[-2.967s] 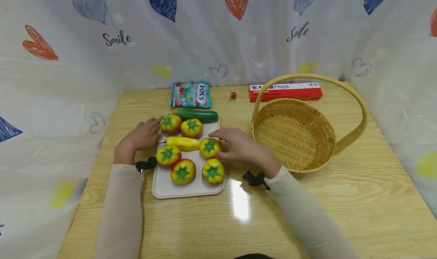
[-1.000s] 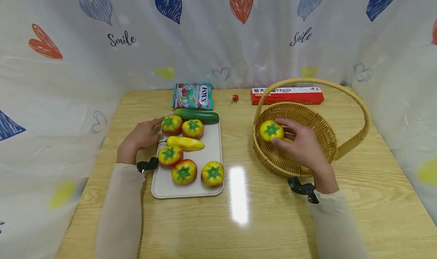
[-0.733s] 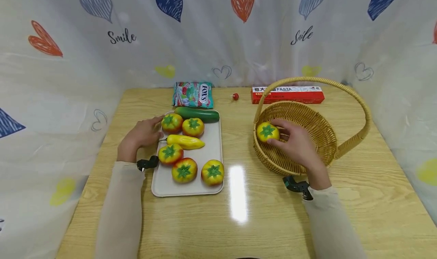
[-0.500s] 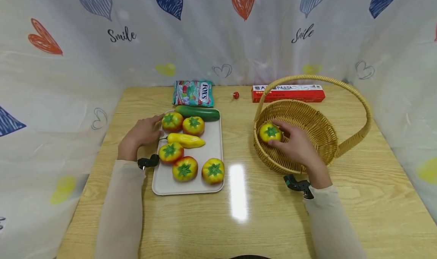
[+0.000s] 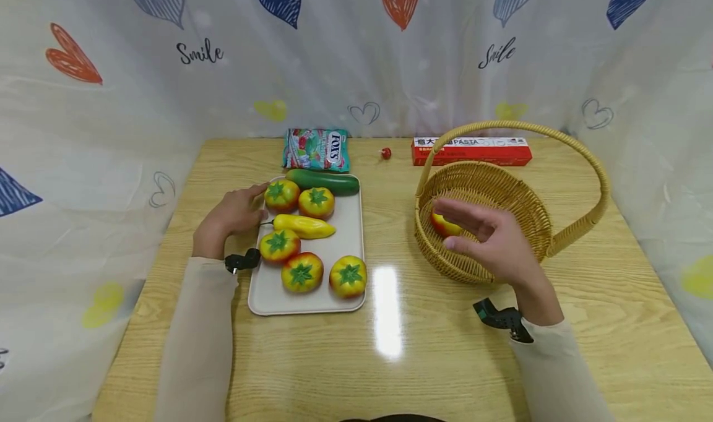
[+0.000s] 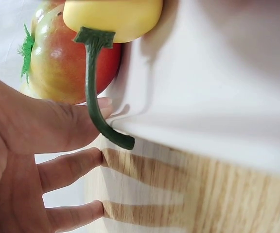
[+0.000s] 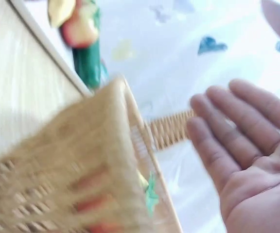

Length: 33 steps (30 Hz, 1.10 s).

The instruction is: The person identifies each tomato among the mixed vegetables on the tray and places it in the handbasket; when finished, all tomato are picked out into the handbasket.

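My right hand (image 5: 490,239) is over the wicker basket (image 5: 457,272), fingers straight and palm bare. Inside the basket, at its left side, lies a red-and-yellow toy tomato (image 5: 444,225), partly covered by the hand in the head view. Its green top shows past the blurred rim in the right wrist view. My left hand (image 5: 231,215) stays at the left edge of the white tray (image 5: 270,298). In the left wrist view, its thumb (image 6: 57,124) lies at the tray's edge behind the stem of a yellow pepper (image 6: 115,17), close below a tomato (image 6: 77,58).
The tray bears several more tomatoes (image 5: 301,272) and a cucumber (image 5: 323,182) along its far side. Behind stand a candy bag (image 5: 315,150), a small red item (image 5: 385,153) and a pasta box (image 5: 501,155). The basket's tall handle (image 5: 598,193) arches over its right side.
The right hand carried one tomato from the tray's right side to the basket and let go of it there. It has just risen and drawn back slightly. The left hand has stayed put.
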Each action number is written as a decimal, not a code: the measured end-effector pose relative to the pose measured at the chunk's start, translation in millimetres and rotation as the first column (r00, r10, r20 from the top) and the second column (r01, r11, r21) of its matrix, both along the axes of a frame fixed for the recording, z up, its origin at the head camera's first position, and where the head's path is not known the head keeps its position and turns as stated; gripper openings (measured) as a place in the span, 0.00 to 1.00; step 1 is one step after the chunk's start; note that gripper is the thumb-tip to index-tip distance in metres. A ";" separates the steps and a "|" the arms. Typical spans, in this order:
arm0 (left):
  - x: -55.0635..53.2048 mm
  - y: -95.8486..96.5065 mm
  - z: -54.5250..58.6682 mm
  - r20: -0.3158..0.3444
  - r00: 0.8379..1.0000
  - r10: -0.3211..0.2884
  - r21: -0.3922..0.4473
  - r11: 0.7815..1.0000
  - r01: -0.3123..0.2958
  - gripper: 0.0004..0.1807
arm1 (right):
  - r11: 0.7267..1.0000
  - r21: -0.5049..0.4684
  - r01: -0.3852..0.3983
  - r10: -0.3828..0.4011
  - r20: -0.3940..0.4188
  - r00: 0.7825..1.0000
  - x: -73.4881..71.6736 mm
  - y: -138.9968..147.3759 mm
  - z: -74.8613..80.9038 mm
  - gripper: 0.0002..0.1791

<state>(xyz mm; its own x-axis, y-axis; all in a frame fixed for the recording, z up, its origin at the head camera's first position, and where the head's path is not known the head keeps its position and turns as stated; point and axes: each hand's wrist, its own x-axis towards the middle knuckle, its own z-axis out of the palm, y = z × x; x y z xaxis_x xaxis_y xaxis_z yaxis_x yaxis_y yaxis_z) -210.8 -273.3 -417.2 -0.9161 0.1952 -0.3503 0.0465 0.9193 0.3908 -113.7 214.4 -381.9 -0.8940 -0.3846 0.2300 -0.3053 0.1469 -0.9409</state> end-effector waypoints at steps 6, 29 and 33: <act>-0.3 0.6 2.2 0.004 1.000 0.009 0.003 1.000 -0.009 0.39 | 0.985 -0.077 -0.152 0.149 -0.040 0.988 10.9 -17.6 -4.0 0.31; -1.0 1.7 2.4 0.022 0.999 0.023 0.012 1.000 -0.024 0.39 | 0.853 0.419 -0.312 0.352 -0.019 0.936 5.2 -110.8 -44.3 0.42; -0.4 1.7 2.5 0.021 1.000 0.019 0.012 1.000 -0.020 0.39 | 0.836 0.420 -0.354 0.374 0.036 0.927 2.0 -121.1 -54.9 0.41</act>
